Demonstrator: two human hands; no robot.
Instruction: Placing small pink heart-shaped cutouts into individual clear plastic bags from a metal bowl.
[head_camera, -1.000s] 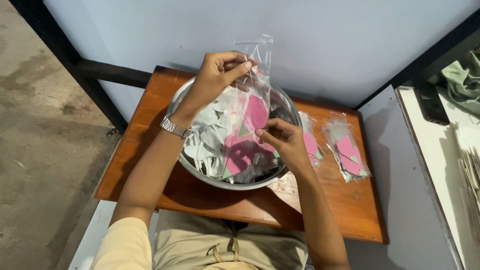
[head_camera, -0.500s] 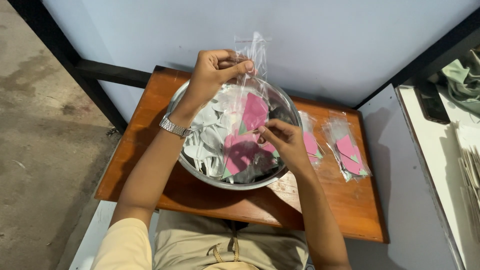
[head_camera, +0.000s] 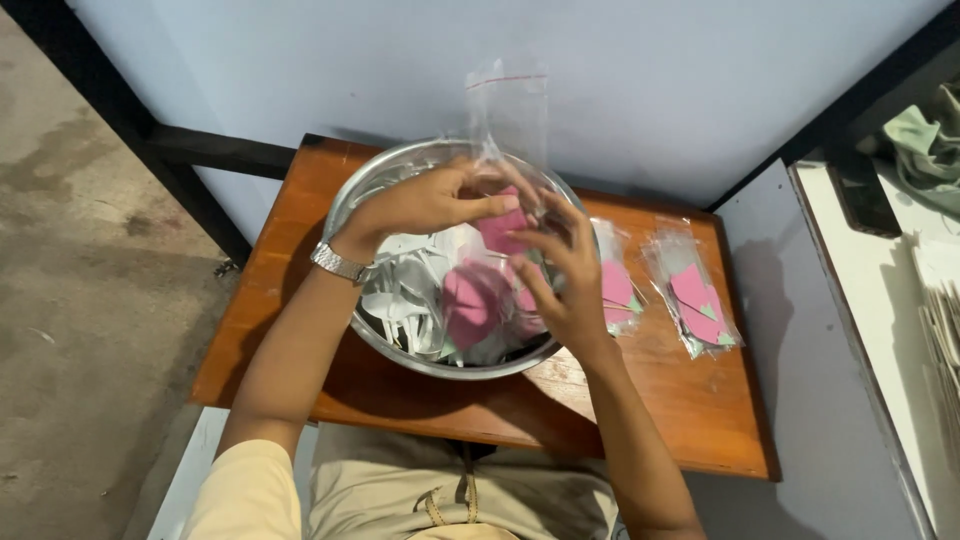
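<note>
A round metal bowl (head_camera: 400, 165) sits on a small wooden table (head_camera: 300, 290), filled with pink, white and green cut shapes (head_camera: 470, 300). Over the bowl my left hand (head_camera: 425, 200), with a wristwatch on the wrist, pinches a clear plastic bag (head_camera: 508, 110) that stands upright. My right hand (head_camera: 565, 265) is beside it with fingers spread, touching the bag's lower part, where a pink piece shows.
Two filled clear bags with pink shapes lie on the table to the right of the bowl, one beside the rim (head_camera: 615, 290), one farther right (head_camera: 695, 295). A pale wall stands behind the table. A white surface (head_camera: 880, 300) with stacked sheets runs along the right.
Both hands have come closer together over the bowl. My right hand rose from the pieces in the bowl to the bag's lower part; the bag now stands more upright.
</note>
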